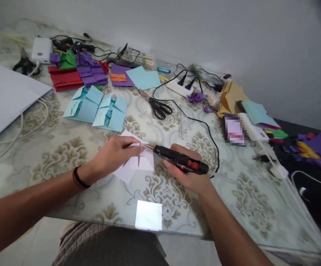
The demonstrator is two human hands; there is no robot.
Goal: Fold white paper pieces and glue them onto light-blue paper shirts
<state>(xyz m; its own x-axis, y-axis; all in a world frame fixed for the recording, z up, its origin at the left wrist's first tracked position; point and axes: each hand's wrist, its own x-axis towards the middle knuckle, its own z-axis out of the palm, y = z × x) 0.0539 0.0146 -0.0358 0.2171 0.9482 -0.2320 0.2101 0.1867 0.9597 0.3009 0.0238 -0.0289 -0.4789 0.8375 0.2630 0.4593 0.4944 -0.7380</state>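
My left hand [123,151] pinches an upper flap of a folded white paper [144,162], thumb and forefinger pressed together. The paper rests on the patterned tabletop, with further white paper [127,175] under or beside it. In my right hand [189,166] is a black glue gun [178,159] with orange parts and a small red light. Its brass nozzle points left and meets or nearly meets the flap by my left fingertips. A clear glue stick [221,176] juts from its back end. Whether glue is coming out, I cannot tell.
Behind my hands lie folded light blue papers [110,111] and black-handled scissors [160,108]. A black cord [205,123] loops from the white power strip [179,88]. Red and purple folded papers [66,79] lie at the back left. A small white square [148,216] sits near the front edge.
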